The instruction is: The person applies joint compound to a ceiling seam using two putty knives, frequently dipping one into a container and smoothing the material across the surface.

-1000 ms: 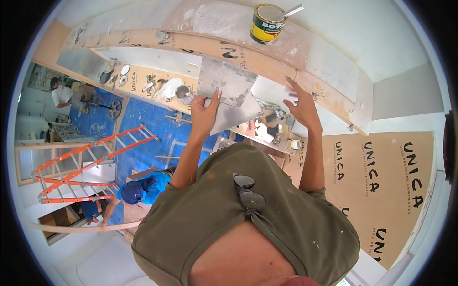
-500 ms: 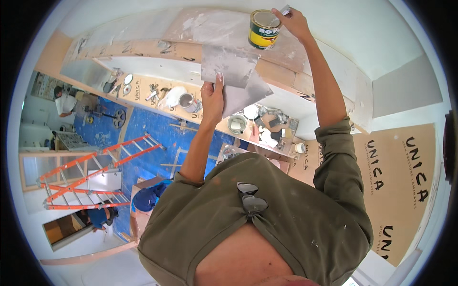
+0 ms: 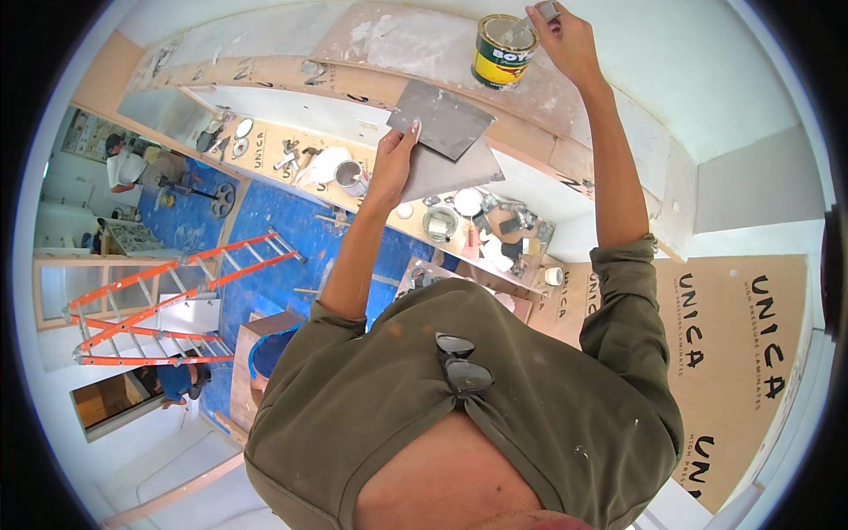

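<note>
My left hand (image 3: 394, 166) grips two thin grey rectangular sheets (image 3: 443, 122) that overlap at an angle, thumb on top and fingers beneath. Smears and pale specks mark the upper one. My right hand (image 3: 570, 46) is closed on a small grey flat-sided tool (image 3: 548, 11) at the rim of an opened paint can (image 3: 500, 67). Its lower part is hard to make out, so I cannot tell its kind. The can has a green and yellow label and stands upright on a dusty, white-smeared ledge (image 3: 397, 42).
Below the ledge, a long counter (image 3: 291, 190) bears tubs, tools and scraps, including a grey-coated bucket (image 3: 351, 177). An orange stepladder (image 3: 185, 300) stands on blue floor covering (image 3: 265, 221). Other people work at far left (image 3: 128, 168), lower left (image 3: 177, 378) and beside my left arm (image 3: 265, 353).
The sheets have turned and shifted slightly right, with their upper edge now tilted. My right hand has moved slightly right at the can's rim. The whole view has shifted a little.
</note>
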The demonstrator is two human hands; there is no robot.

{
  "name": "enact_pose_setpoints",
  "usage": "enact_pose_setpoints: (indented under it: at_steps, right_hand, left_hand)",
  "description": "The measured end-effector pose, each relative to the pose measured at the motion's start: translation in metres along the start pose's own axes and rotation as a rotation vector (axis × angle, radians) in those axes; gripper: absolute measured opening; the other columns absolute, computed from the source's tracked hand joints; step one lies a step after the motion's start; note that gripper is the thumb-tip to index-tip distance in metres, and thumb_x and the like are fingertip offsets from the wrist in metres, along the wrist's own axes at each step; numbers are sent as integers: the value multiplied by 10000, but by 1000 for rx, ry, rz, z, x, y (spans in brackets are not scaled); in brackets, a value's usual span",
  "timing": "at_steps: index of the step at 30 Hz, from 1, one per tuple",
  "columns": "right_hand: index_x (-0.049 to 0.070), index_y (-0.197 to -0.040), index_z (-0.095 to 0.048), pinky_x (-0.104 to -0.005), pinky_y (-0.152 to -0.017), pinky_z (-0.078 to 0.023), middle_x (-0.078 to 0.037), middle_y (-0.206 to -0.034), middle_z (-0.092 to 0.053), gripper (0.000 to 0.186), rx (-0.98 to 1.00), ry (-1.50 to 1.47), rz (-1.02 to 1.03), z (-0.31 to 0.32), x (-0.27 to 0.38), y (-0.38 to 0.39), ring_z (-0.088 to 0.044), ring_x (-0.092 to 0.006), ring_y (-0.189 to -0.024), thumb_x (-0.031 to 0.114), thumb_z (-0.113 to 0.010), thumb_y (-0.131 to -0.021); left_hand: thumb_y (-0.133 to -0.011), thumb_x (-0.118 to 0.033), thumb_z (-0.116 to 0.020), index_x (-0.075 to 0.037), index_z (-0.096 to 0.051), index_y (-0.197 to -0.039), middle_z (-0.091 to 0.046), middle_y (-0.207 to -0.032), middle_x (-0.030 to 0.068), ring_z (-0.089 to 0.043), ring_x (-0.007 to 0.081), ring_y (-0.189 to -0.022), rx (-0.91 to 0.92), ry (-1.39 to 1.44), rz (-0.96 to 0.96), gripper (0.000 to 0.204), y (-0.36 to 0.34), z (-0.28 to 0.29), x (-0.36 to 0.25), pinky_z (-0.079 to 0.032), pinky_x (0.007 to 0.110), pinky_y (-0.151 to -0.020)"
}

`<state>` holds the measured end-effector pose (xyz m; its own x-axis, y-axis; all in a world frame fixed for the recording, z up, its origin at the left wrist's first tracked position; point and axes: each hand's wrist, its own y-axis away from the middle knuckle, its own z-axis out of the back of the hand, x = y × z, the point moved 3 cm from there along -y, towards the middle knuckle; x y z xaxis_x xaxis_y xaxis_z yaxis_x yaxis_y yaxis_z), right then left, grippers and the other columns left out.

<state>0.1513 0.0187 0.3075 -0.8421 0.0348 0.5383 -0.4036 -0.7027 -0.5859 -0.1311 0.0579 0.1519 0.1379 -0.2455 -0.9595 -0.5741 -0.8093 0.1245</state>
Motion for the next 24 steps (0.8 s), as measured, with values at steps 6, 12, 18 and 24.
enact_pose_setpoints:
  at_steps: [6,12,18,24]
  right_hand:
    - [-24,-881,-611,-412,-572,-472,-216,-681,-629,269,50,-75,158,-21,-21,-5,-606,-342,-600,240,-593,-928]
    - [-52,-796,-634,-375,-558,-473,-186,-647,-632,337,74,23,-33,-1,-14,-24,-612,-245,-577,254,-590,-929]
    - [-44,-744,-623,-321,-536,-460,-111,-600,-605,373,-9,-92,45,33,-19,-41,-557,-174,-536,279,-602,-931]
    - [-54,-946,-654,-325,-604,-490,-167,-690,-643,371,266,199,113,-11,-49,-49,-600,-216,-602,314,-619,-924]
  left_hand:
    - [-1014,-287,-497,37,-589,-1124,-661,-966,54,-585,80,-829,-16,-47,-94,354,-12,-10,-1,-485,236,-743]
    - [-1007,-293,-513,48,-590,-1118,-673,-951,70,-576,83,-811,42,-93,-79,367,-22,-13,9,-480,240,-729]
    - [-1001,-268,-518,69,-585,-1143,-673,-991,97,-568,107,-872,68,-205,-107,372,-31,-22,14,-463,271,-785]
    - [-999,-249,-518,75,-583,-1157,-674,-1001,102,-559,111,-891,95,-202,-153,366,-40,-27,23,-453,277,-802]
